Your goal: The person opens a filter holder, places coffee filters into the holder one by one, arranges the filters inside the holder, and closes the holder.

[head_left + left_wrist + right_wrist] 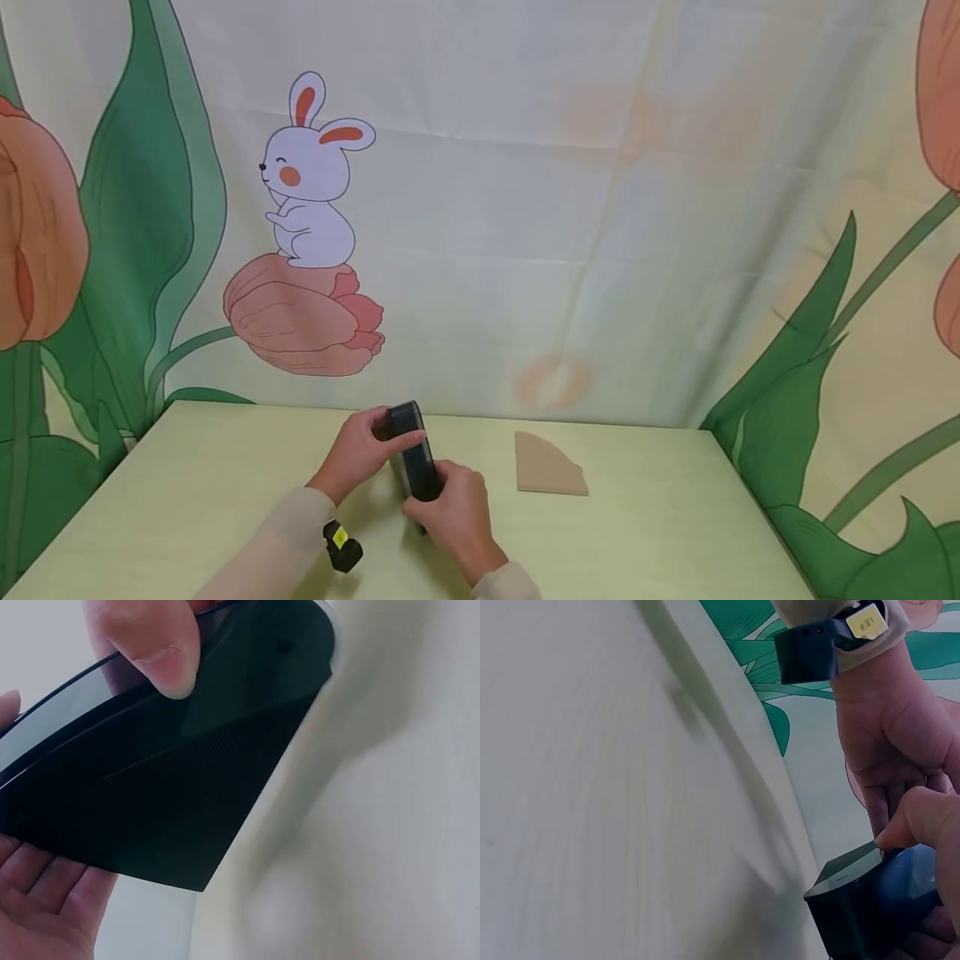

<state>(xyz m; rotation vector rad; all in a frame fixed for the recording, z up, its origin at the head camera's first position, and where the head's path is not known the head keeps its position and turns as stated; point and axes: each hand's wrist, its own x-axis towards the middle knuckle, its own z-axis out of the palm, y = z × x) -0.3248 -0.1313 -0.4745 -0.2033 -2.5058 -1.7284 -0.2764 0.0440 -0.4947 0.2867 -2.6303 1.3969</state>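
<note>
Both hands hold a dark, glossy wedge-shaped case [422, 471] on edge over the table. Its broad face in the left wrist view [195, 802] is nearly black, with a band of fine ridges, a small round mark near one corner and a curved rim. My left hand [362, 454] grips the far upper end, thumb across the narrow side. Lower and nearer, my right hand [461, 508] pinches the other end between thumb and fingers. Pale lining shows along the case's edge in the right wrist view. A flat brown fan-shaped piece [547, 467] lies right of the hands.
A pale yellow table [652, 533] spreads under the hands. Behind it hangs a cloth backdrop [480, 217] printed with a rabbit, tulips and leaves. A black wrist camera [342, 547] with a yellow label sits at the left sleeve.
</note>
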